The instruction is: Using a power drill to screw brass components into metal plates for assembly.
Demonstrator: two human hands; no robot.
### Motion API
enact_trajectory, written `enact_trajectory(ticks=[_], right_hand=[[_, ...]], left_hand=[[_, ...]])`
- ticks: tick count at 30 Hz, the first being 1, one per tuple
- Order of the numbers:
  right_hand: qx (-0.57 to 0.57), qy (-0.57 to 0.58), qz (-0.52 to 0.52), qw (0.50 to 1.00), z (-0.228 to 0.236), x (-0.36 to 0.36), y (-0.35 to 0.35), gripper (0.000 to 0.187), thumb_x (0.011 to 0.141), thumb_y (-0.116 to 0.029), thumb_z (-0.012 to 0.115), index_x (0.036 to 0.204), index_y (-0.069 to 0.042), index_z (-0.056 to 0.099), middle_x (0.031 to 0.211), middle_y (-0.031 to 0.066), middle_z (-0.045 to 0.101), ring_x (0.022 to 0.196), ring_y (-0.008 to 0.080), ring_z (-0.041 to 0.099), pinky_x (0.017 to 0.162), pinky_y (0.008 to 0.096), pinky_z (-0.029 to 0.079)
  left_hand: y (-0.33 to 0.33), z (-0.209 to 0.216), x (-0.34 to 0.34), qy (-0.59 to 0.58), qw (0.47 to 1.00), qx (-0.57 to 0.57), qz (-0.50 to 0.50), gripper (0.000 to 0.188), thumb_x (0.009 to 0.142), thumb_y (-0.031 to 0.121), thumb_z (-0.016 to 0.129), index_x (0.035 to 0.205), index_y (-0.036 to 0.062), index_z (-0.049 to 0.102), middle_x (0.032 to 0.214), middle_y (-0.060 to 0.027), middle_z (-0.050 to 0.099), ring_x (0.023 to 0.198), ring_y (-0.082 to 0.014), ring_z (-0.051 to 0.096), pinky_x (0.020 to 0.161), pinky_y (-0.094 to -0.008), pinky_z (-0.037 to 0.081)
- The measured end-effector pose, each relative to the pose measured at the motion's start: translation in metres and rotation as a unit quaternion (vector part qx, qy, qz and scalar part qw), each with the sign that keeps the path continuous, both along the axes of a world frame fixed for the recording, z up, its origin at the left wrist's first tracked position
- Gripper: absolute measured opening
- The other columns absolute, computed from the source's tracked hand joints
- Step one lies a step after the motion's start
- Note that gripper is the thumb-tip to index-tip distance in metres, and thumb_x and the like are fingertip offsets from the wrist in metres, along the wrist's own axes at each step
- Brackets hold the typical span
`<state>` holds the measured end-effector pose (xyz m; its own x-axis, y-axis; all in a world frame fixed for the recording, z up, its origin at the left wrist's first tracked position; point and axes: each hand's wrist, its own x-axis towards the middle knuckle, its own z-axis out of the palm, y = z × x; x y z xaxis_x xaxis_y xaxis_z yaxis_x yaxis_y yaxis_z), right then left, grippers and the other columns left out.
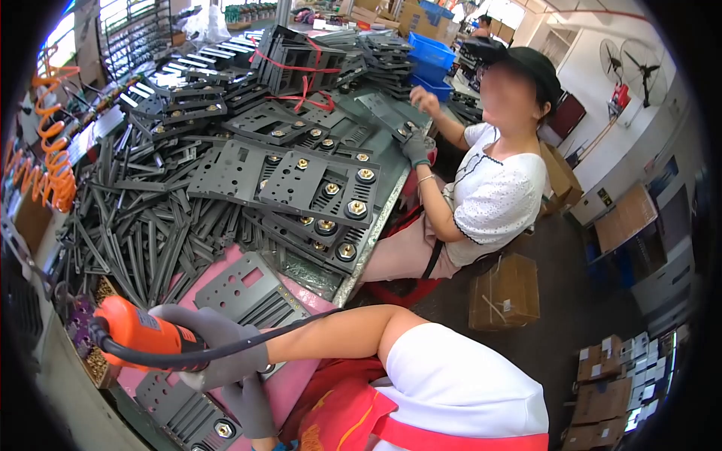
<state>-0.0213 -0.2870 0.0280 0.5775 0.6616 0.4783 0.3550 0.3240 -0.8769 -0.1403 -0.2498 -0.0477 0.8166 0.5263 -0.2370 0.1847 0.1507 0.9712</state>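
My right hand (222, 346), in a grey glove, is closed round an orange electric screwdriver (131, 325) with a thick black cord. Just below it is my left hand (252, 412), also gloved in grey; its fingers are mostly hidden beside the right hand and the plates. Under both hands, dark grey metal plates with holes and slots lie on a pink sheet (304, 295). One plate (244, 289) shows beyond the right hand. A nearer plate (177, 406) carries a brass-coloured nut on a black round foot (224, 428). The screwdriver's tip is hidden.
Stacked plates with brass nuts (316, 180) stand beyond the sheet, beside a heap of narrow metal strips (143, 218). An orange coiled hose (49, 143) hangs at left. Across the bench, a co-worker (489, 173) handles another plate (383, 113). A cardboard box (505, 293) stands on the floor.
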Motion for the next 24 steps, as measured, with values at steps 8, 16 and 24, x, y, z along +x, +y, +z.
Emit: enact_trajectory(ticks=[8, 16, 24], right_hand=[[0.049, 0.108, 0.031, 0.992, 0.031, 0.004, -0.027, 0.066, 0.073, 0.000, 0.057, 0.135, -0.010, 0.036, 0.078, 0.0010, 0.055, 0.067, 0.0097, 0.055, 0.064, 0.0277, 0.049], [0.084, 0.126, 0.081, 0.985, 0.030, 0.013, -0.022, 0.070, 0.071, 0.004, 0.055, 0.137, -0.013, 0.037, 0.091, 0.0010, 0.055, 0.074, 0.0067, 0.055, 0.065, 0.0246, 0.047], [0.219, 0.082, -0.048, 0.971, 0.024, 0.014, -0.014, 0.069, 0.073, 0.004, 0.057, 0.139, -0.005, 0.035, 0.089, 0.0021, 0.053, 0.077, 0.0092, 0.050, 0.071, 0.0248, 0.044]], left_hand=[[0.050, -0.019, -0.015, -0.115, 0.944, 0.255, -0.174, 0.011, 0.083, -0.007, 0.050, 0.077, 0.0023, 0.048, 0.101, -0.0069, 0.058, 0.070, -0.0108, 0.051, 0.056, -0.0222, 0.041], [0.035, 0.014, -0.002, -0.001, 0.929, -0.366, 0.062, 0.018, 0.098, 0.023, 0.052, 0.095, 0.0053, 0.053, 0.071, 0.0007, 0.041, 0.055, -0.0078, 0.032, 0.048, -0.0193, 0.031], [0.028, 0.014, 0.006, -0.006, 0.920, -0.392, 0.010, 0.021, 0.099, 0.027, 0.050, 0.084, 0.0114, 0.049, 0.065, 0.0040, 0.036, 0.051, -0.0064, 0.029, 0.044, -0.0194, 0.026]])
